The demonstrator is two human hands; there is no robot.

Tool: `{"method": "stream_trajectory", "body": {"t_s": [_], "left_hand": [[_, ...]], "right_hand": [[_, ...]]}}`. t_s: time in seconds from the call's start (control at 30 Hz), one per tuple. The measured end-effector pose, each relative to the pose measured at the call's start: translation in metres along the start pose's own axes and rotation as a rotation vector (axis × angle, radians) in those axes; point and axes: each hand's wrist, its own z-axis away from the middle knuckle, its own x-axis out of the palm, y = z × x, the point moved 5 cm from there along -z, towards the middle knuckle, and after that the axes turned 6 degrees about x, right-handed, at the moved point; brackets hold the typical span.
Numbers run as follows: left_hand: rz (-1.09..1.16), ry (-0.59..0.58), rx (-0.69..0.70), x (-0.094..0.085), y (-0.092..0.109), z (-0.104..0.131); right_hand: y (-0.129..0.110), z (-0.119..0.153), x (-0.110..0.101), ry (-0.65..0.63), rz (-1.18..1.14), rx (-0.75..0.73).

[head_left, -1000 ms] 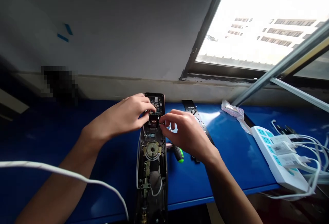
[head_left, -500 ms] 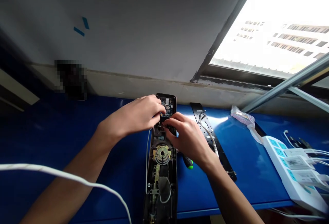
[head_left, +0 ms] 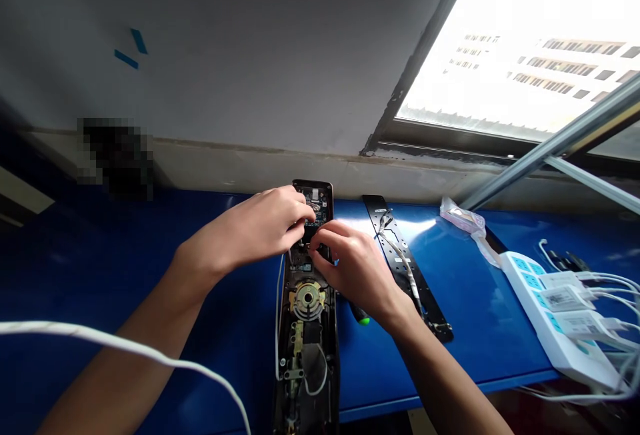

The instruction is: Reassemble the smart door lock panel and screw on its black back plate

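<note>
A long black device housing [head_left: 309, 328] lies open on the blue table, its inner parts showing. Near its far end sits a circuit board [head_left: 320, 202], and lower down a round metal part [head_left: 308, 298]. My left hand [head_left: 275, 222] reaches over the housing from the left, fingers bent together at the board's lower edge. From the right, my right hand [head_left: 350, 258] has thumb and forefinger pinched just below the board. Whatever lies between the fingertips of either hand is too small or hidden to make out. A thin grey cable [head_left: 279, 315] runs along the housing's left side.
Right of the housing lie a black perforated plate [head_left: 415, 268] with a cable and a green-tipped black tool [head_left: 361, 315]. Farther right are a plastic-wrapped item [head_left: 463, 216] and a white power strip [head_left: 545, 315] with plugs. A white cable [head_left: 125, 342] crosses the lower left.
The whole view has shifted, so the table items appear slightly farther left. Both hands stay at the same part of the housing, with only small finger movements.
</note>
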Motion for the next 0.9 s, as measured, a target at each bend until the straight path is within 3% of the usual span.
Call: {"method": "stream_trajectory", "body": {"t_s": [0.13, 0.23, 0.33, 0.4, 0.47, 0.63, 0.9], "left_hand": [[0.007, 0.057, 0.031, 0.001, 0.005, -0.004], [-0.022, 0.177, 0.065, -0.003, 0.012, -0.009], [-0.035, 0.268, 0.097, -0.005, 0.022, -0.015], [-0.040, 0.282, 0.118, -0.003, 0.030, -0.020], [-0.035, 0.271, 0.150, 0.003, 0.038, -0.026], [0.003, 0.146, 0.233, 0.033, 0.053, -0.037], [-0.019, 0.065, 0.243, 0.058, 0.051, -0.040]], "right_hand": [[0.003, 0.001, -0.006, -0.021, -0.059, -0.018], [0.011, 0.004, -0.026, -0.012, -0.131, -0.031], [0.029, 0.009, -0.052, 0.011, -0.261, -0.012], [0.049, 0.011, -0.058, -0.068, -0.233, 0.073], [0.071, 0.011, -0.053, -0.182, -0.149, 0.153], [0.113, 0.005, -0.026, -0.309, -0.033, 0.190], [0.138, -0.008, -0.002, -0.419, 0.114, 0.140]]}}
